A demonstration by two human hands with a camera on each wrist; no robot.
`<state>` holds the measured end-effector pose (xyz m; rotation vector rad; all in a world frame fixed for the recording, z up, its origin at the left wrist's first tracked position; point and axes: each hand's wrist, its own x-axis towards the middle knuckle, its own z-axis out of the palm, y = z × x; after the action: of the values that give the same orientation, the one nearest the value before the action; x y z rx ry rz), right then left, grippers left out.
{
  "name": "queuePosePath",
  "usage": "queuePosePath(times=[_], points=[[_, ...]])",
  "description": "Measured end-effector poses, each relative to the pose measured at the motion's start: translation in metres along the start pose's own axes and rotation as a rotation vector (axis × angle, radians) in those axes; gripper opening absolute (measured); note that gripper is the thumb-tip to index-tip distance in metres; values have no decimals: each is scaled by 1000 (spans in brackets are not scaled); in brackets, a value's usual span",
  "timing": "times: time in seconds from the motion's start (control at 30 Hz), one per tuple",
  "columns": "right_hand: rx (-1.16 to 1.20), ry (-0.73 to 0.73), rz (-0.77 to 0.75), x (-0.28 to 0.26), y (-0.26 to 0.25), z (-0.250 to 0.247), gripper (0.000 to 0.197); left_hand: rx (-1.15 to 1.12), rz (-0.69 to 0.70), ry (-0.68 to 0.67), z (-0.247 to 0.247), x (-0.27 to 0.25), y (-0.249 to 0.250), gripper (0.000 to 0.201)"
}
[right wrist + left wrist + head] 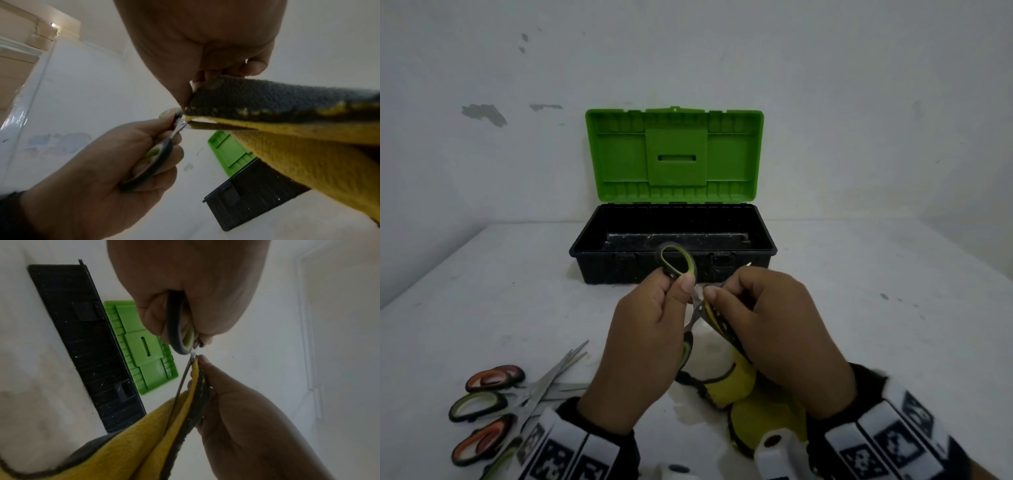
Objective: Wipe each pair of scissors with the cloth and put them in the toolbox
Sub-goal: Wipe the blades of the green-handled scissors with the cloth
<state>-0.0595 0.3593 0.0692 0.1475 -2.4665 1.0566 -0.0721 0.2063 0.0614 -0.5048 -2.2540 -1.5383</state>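
Head view shows my left hand (640, 339) gripping the green-handled scissors (677, 263) by their handles, one loop sticking up past my thumb; my right hand (774, 329) pinches the yellow cloth (736, 380) folded around a blade, fingers curled on it; both are held above the white table (859, 308), just near of the toolbox (763, 236), which stands open with its green lid (674, 154) upright against the far wall; more scissors (493, 401) lie at the near left.

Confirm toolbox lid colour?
Bright green; the toolbox lid stands open above the black toolbox base. Clearest in the head view.
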Motion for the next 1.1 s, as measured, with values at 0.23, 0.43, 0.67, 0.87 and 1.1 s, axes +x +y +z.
queuePosePath(times=[0.23,0.43,0.67,0.87,1.1], points=[[44,-23,-16,-5,-2,2,31,17,34,12,1,-3,-2,32],[71,45,58,1,6,-6,33,5,32,12,-1,-2,-4,33],[178,124,119,10,16,-19,41,-151,-101,-23,-4,-3,-5,39],[265,172,146,12,22,-23,44,-240,-128,-68,-4,-2,-4,37],[315,163,100,6,16,-20,44,-277,-115,-54,-6,-1,-1,36]])
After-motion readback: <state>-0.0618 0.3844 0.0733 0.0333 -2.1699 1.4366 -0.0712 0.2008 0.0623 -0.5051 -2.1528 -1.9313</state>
